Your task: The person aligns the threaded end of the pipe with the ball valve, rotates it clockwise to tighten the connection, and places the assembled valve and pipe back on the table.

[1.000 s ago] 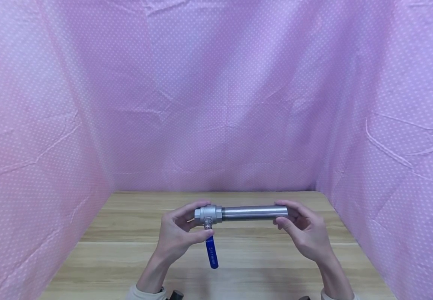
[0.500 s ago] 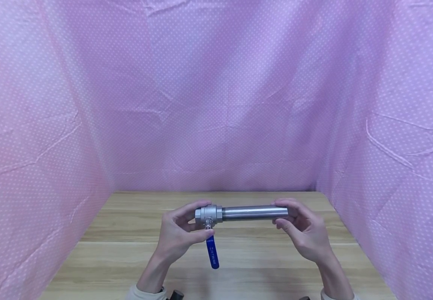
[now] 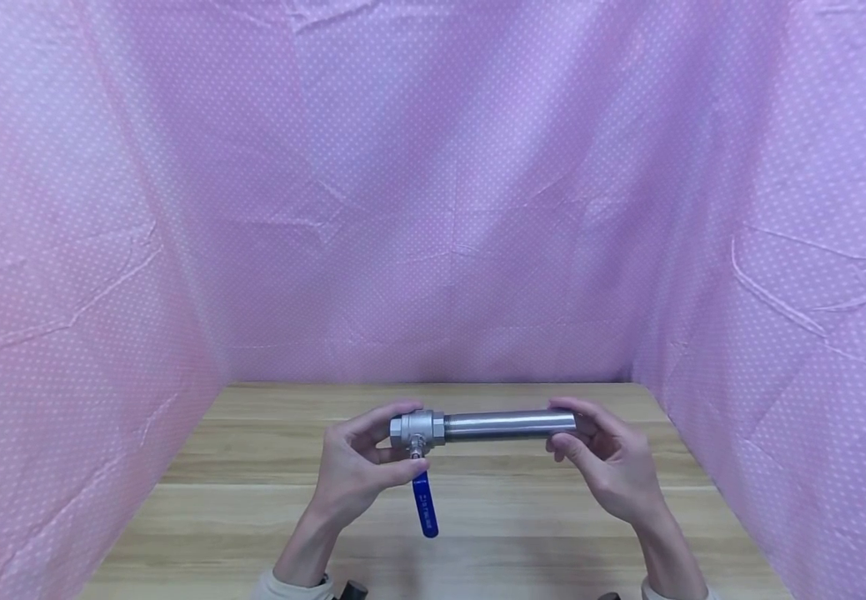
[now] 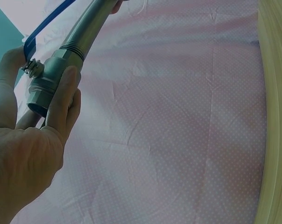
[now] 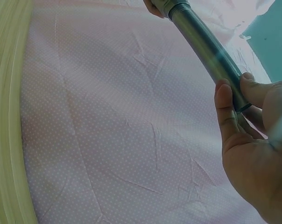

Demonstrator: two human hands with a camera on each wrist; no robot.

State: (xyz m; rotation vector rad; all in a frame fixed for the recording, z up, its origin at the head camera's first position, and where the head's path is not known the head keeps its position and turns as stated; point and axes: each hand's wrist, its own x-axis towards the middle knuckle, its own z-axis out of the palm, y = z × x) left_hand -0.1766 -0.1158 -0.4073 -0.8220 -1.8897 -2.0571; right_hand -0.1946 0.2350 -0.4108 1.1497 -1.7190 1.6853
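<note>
Hands hold one metal assembly level above the bench (image 3: pixel 252 500), clear of its surface. The left hand (image 3: pixel 353 471) grips the valve body (image 3: pixel 417 429), fingers over the top and thumb beneath near the stem; the left wrist view shows fingers wrapped along the hexagonal end of the valve (image 4: pixel 50 84). The right hand (image 3: pixel 613 471) pinches the far end of the steel pipe (image 3: pixel 511 425) between curled fingers and thumb, confirmed in the right wrist view, where fingertips (image 5: pixel 225 100) close on the pipe (image 5: pixel 206 46).

Pipe and valve sit end to end on one axis, the pipe's threaded end entering the valve. One hand at each end appears to steady the joint: the left braces the body, the right is placed where the pipe can be turned. The blue lever handle (image 3: pixel 423 504) hangs down from the stem towards the person, free of both hands.

Bench surface is pale wood-grain board. Pink dotted cloth (image 3: pixel 433 208), creased in places, encloses the bench at back and both sides. Light sleeve cuffs show at the bottom edge of the head view.
</note>
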